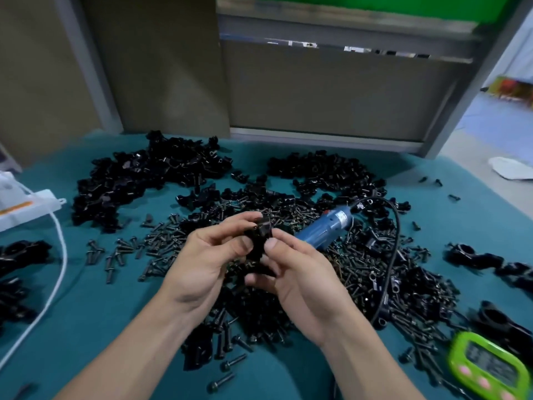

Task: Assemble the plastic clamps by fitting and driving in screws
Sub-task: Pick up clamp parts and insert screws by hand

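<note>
Both my hands hold one black plastic clamp (259, 238) above the middle of the teal table (95, 310). My left hand (207, 261) grips its left side, fingers curled over the top. My right hand (294, 272) pinches its right side with the thumb on the front. Whether a screw sits in the clamp is too blurred to tell. A blue electric screwdriver (326, 226) lies on the table just behind my right hand, its black cord (395, 252) looping to the right. Loose black screws (161, 243) lie scattered around and under my hands.
Heaps of black clamp parts (144, 180) lie at the back left and back centre (323, 174). Assembled clamps (476, 258) sit at the right and the left edge (17, 255). A green timer (487, 368) is at the front right. A white device (26, 203) with a white cable (57, 272) is at the left.
</note>
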Available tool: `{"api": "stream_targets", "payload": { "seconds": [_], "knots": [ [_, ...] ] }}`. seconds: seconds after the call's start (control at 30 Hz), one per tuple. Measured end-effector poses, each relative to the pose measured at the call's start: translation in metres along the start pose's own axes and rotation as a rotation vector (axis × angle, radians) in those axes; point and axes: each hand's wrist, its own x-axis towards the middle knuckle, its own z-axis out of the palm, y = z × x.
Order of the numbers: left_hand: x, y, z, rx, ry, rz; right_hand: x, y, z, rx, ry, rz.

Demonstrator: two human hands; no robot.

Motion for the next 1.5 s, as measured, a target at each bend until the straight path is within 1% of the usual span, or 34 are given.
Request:
{"api": "stream_targets", "payload": {
  "seconds": [0.07, 0.1, 0.17, 0.2, 0.23, 0.27, 0.33, 0.37, 0.4, 0.43, 0.47, 0.57, 0.6, 0.63, 0.73, 0.8, 0.87, 0.93, 1.03, 1.1, 1.17, 1.23, 1.3, 1.33, 1.37, 1.43, 1.47, 1.5],
  "knots": [
    [0.0, 0.001, 0.001, -0.054, -0.03, -0.037, -0.001, -0.001, 0.003, 0.149, -0.096, 0.113],
    [0.0, 0.001, 0.001, -0.045, -0.037, -0.04, 0.0, 0.0, 0.003, 0.19, -0.093, 0.137],
    [0.001, 0.001, 0.002, 0.057, -0.027, -0.031, 0.003, 0.003, 0.004, 0.218, 0.02, 0.108],
    [0.0, 0.002, 0.003, 0.12, -0.017, -0.026, 0.005, 0.005, 0.004, 0.154, 0.107, 0.047],
    [0.0, 0.002, 0.002, 0.173, -0.018, -0.019, 0.005, 0.006, 0.002, 0.021, 0.183, -0.048],
    [-0.002, 0.002, 0.003, 0.212, -0.019, -0.009, 0.005, 0.007, 0.0, -0.16, 0.249, -0.155],
    [-0.004, 0.003, 0.006, 0.264, -0.001, 0.045, 0.003, 0.009, -0.004, -0.589, 0.378, -0.348],
    [-0.005, 0.003, 0.007, 0.283, 0.023, 0.071, 0.002, 0.012, -0.005, -0.765, 0.427, -0.426],
    [-0.005, 0.004, 0.008, 0.295, 0.054, 0.082, 0.0, 0.013, -0.005, -0.856, 0.457, -0.477],
    [-0.004, 0.005, 0.008, 0.292, 0.079, 0.086, -0.001, 0.014, -0.004, -0.855, 0.457, -0.487],
    [-0.004, 0.006, 0.008, 0.274, 0.095, 0.084, -0.001, 0.013, -0.004, -0.772, 0.423, -0.457],
    [-0.003, 0.007, 0.003, 0.224, 0.097, 0.072, 0.0, 0.005, -0.002, -0.319, 0.292, -0.319],
    [-0.004, 0.008, 0.002, 0.231, 0.08, 0.066, 0.0, 0.004, -0.003, -0.261, 0.292, -0.309],
    [-0.004, 0.008, 0.001, 0.266, 0.056, 0.066, 0.001, 0.004, -0.004, -0.273, 0.315, -0.323],
    [-0.007, 0.006, 0.0, 0.475, -0.008, 0.076, 0.001, 0.006, -0.003, -0.449, 0.385, -0.421],
    [-0.01, 0.005, 0.003, 0.537, -0.057, 0.06, 0.0, 0.009, -0.002, -0.555, 0.399, -0.485],
    [-0.01, 0.005, 0.007, 0.504, -0.069, 0.031, -0.001, 0.01, -0.001, -0.639, 0.405, -0.519],
    [-0.01, 0.004, 0.011, 0.462, -0.071, 0.02, -0.002, 0.012, -0.001, -0.674, 0.41, -0.528],
    [-0.009, 0.003, 0.014, 0.323, -0.068, -0.034, -0.002, 0.014, -0.002, -0.727, 0.425, -0.536],
    [-0.009, 0.004, 0.016, 0.281, -0.081, -0.065, -0.002, 0.014, -0.002, -0.791, 0.431, -0.549],
    [-0.01, 0.006, 0.016, 0.254, -0.127, -0.09, -0.003, 0.011, -0.004, -0.867, 0.41, -0.55],
    [-0.01, 0.006, 0.018, 0.249, -0.174, -0.11, -0.005, 0.0, -0.006, -0.977, 0.35, -0.515],
    [-0.011, 0.001, 0.022, 0.259, -0.139, -0.088, -0.009, -0.015, -0.01, -1.084, 0.263, -0.437],
    [-0.011, -0.001, 0.024, 0.259, -0.092, -0.063, -0.012, -0.023, -0.013, -1.129, 0.273, -0.435],
    [-0.011, -0.004, 0.025, 0.268, -0.048, -0.036, -0.015, -0.032, -0.017, -1.159, 0.354, -0.472],
    [-0.012, -0.007, 0.025, 0.328, -0.017, -0.009, -0.023, -0.05, -0.032, -1.175, 0.645, -0.567],
    [-0.014, -0.009, 0.026, 0.367, -0.036, -0.012, -0.029, -0.06, -0.04, -1.209, 0.779, -0.57],
    [-0.016, -0.011, 0.026, 0.402, -0.063, -0.022, -0.035, -0.07, -0.049, -1.286, 0.864, -0.518]
  ]
}}
